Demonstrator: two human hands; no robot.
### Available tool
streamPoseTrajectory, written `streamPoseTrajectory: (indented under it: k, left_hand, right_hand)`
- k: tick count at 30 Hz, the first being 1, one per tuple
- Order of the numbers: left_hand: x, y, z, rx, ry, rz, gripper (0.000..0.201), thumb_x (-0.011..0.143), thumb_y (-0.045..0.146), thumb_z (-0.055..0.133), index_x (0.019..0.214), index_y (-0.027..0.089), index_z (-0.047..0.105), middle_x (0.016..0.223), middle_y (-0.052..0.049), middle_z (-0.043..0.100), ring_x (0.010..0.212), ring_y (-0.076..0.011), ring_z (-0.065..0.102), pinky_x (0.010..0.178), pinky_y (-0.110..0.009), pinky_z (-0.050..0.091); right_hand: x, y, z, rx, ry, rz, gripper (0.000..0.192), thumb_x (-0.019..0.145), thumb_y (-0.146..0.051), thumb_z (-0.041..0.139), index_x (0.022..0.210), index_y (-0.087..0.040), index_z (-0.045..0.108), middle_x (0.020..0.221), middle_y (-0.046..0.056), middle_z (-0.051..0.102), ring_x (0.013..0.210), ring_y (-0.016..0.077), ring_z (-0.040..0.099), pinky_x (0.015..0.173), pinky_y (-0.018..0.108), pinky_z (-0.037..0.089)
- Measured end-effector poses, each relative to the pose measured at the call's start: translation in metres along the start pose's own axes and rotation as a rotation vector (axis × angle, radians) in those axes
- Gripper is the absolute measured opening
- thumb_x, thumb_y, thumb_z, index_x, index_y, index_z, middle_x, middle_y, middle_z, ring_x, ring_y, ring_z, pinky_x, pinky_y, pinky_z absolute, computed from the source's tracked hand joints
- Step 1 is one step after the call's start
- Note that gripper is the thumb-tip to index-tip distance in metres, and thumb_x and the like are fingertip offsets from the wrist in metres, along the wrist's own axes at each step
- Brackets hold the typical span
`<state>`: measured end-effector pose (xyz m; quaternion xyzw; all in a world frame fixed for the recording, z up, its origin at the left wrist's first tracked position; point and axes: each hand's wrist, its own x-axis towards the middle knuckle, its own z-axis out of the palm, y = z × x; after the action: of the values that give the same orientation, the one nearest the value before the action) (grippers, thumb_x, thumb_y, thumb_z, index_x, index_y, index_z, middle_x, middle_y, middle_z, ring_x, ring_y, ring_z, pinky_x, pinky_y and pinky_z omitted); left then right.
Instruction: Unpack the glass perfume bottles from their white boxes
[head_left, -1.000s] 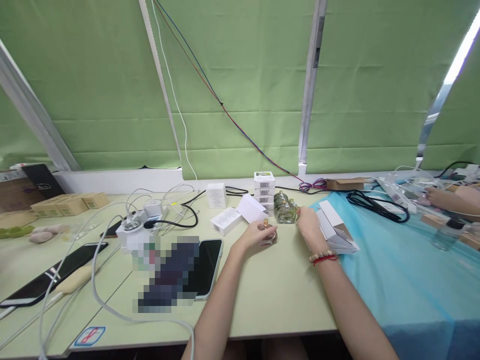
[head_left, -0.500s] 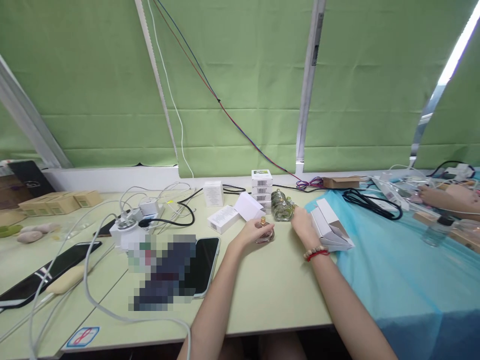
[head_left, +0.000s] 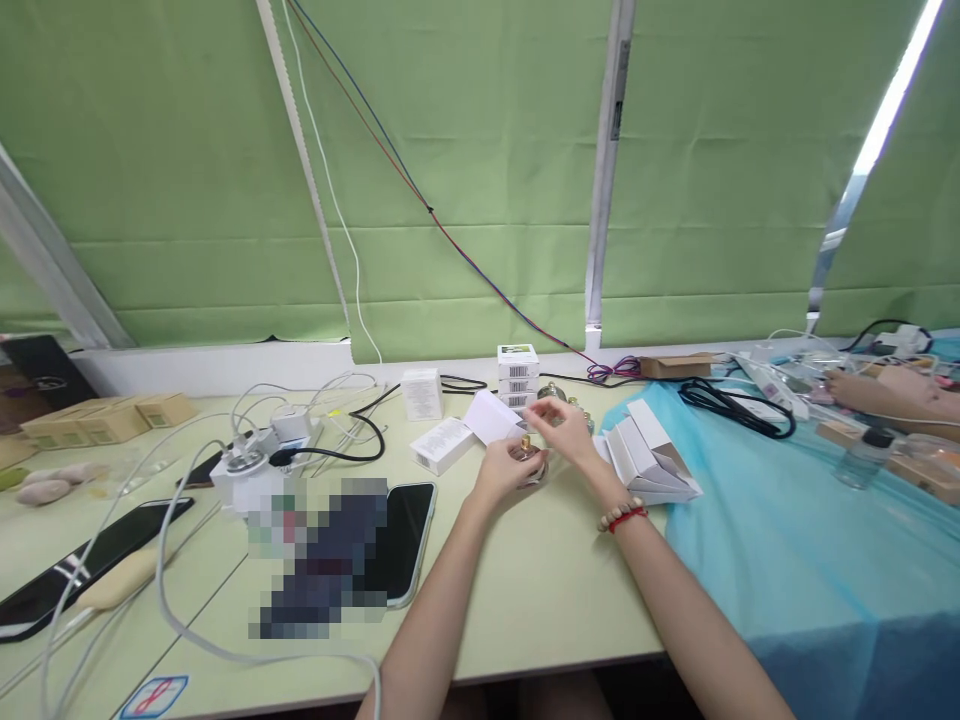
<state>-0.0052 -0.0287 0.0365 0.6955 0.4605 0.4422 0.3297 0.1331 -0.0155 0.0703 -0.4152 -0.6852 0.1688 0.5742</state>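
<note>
My left hand is closed around a small glass perfume bottle with a gold-coloured neck, held upright at the table surface. Just above and to the right of that neck is my right hand, its thumb and fingers pinched together. Whatever lies between those fingertips is too small to make out. Behind my right hand, more glass bottles stand partly hidden. An open white carton lies right of my right wrist. Beyond my left hand are an opened white box and a closed white box.
A stack of small white boxes and another white box stand at the back. Left are a phone, a white power adapter and tangled cables. Blue sheeting covers the right side, where another person's arm rests.
My right hand has moved left from beside the grouped bottles to above the bottle in my left hand. My left hand keeps its hold. The view has shifted slightly.
</note>
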Motion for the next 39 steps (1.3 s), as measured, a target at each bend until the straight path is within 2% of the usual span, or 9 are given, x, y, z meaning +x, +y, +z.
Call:
streamPoseTrajectory:
  k: [4, 6, 10, 13, 17, 20, 25, 32, 39]
  left_hand:
    - [0.005, -0.005, 0.001, 0.032, 0.058, 0.034, 0.018, 0.059, 0.026, 0.061, 0.069, 0.012, 0.067, 0.057, -0.002, 0.062, 0.057, -0.0125, 0.053, 0.052, -0.021, 0.04]
    - [0.005, -0.007, 0.001, 0.022, 0.071, 0.03, 0.024, 0.059, 0.025, 0.061, 0.077, 0.012, 0.069, 0.061, -0.002, 0.065, 0.062, -0.0148, 0.057, 0.056, -0.023, 0.043]
    - [0.003, -0.008, 0.004, -0.029, 0.138, -0.022, 0.03, 0.058, 0.026, 0.062, 0.084, 0.013, 0.071, 0.066, -0.003, 0.067, 0.067, -0.0164, 0.06, 0.061, -0.023, 0.045]
    - [0.001, -0.006, 0.006, -0.008, 0.196, -0.065, 0.027, 0.059, 0.028, 0.062, 0.081, 0.015, 0.071, 0.066, -0.003, 0.068, 0.067, -0.0161, 0.06, 0.06, -0.023, 0.044]
    - [0.0, -0.001, 0.006, 0.15, 0.23, -0.089, 0.023, 0.061, 0.031, 0.062, 0.077, 0.017, 0.07, 0.069, -0.003, 0.069, 0.069, -0.0172, 0.061, 0.059, -0.022, 0.041]
    - [-0.001, 0.0, 0.006, 0.229, 0.237, -0.136, 0.021, 0.062, 0.034, 0.061, 0.069, 0.015, 0.068, 0.062, -0.003, 0.066, 0.063, -0.0169, 0.06, 0.054, -0.022, 0.037]
    - [-0.002, -0.003, 0.008, 0.236, 0.232, -0.102, 0.017, 0.059, 0.028, 0.06, 0.065, 0.014, 0.067, 0.055, -0.001, 0.063, 0.061, -0.0152, 0.058, 0.051, -0.02, 0.035]
    - [-0.002, -0.006, 0.01, 0.201, 0.282, -0.059, 0.023, 0.06, 0.033, 0.059, 0.05, 0.013, 0.059, 0.045, -0.001, 0.055, 0.051, -0.0123, 0.053, 0.046, -0.019, 0.032]
    - [0.0, -0.009, 0.01, 0.16, 0.268, -0.032, 0.024, 0.063, 0.034, 0.058, 0.055, 0.012, 0.063, 0.049, -0.002, 0.059, 0.052, -0.0127, 0.054, 0.048, -0.019, 0.037]
  right_hand:
    - [-0.007, -0.003, 0.016, 0.144, -0.182, 0.063, 0.018, 0.063, -0.035, 0.07, 0.063, -0.017, 0.064, 0.066, 0.004, 0.066, 0.062, 0.0161, 0.06, 0.062, 0.028, 0.049]
    - [-0.009, -0.002, 0.019, 0.244, -0.19, 0.162, 0.023, 0.06, -0.031, 0.072, 0.077, -0.017, 0.066, 0.063, 0.003, 0.065, 0.06, 0.0165, 0.061, 0.062, 0.03, 0.05]
    - [-0.007, 0.0, 0.017, 0.492, -0.229, 0.297, 0.063, 0.053, -0.028, 0.077, 0.111, -0.019, 0.056, 0.065, -0.002, 0.065, 0.066, 0.0163, 0.063, 0.072, 0.032, 0.052]
    - [-0.006, 0.002, 0.015, 0.587, -0.358, 0.333, 0.065, 0.057, -0.033, 0.074, 0.116, -0.02, 0.051, 0.079, 0.001, 0.067, 0.075, 0.0154, 0.063, 0.076, 0.032, 0.05]
    - [-0.009, 0.005, 0.021, 0.262, -0.226, 0.248, 0.037, 0.054, -0.036, 0.074, 0.081, -0.019, 0.054, 0.07, -0.003, 0.057, 0.065, 0.0108, 0.051, 0.062, 0.023, 0.043]
    - [-0.013, 0.003, 0.027, -0.027, -0.153, 0.177, 0.038, 0.062, -0.039, 0.065, 0.052, -0.02, 0.034, 0.05, -0.007, 0.035, 0.051, 0.0074, 0.033, 0.05, 0.022, 0.028]
    - [-0.015, -0.006, 0.028, -0.213, -0.189, 0.061, 0.041, 0.069, -0.03, 0.053, 0.046, -0.019, 0.021, 0.045, -0.007, 0.024, 0.048, 0.0074, 0.022, 0.048, 0.024, 0.018]
    - [-0.008, -0.006, 0.016, 0.045, -0.217, 0.158, 0.026, 0.054, -0.033, 0.072, 0.06, -0.018, 0.051, 0.057, -0.004, 0.052, 0.053, 0.0091, 0.045, 0.051, 0.021, 0.035]
    - [-0.005, -0.003, 0.011, 0.22, -0.36, 0.246, 0.027, 0.054, -0.037, 0.074, 0.062, -0.014, 0.064, 0.072, 0.007, 0.067, 0.067, 0.0161, 0.059, 0.059, 0.025, 0.044]
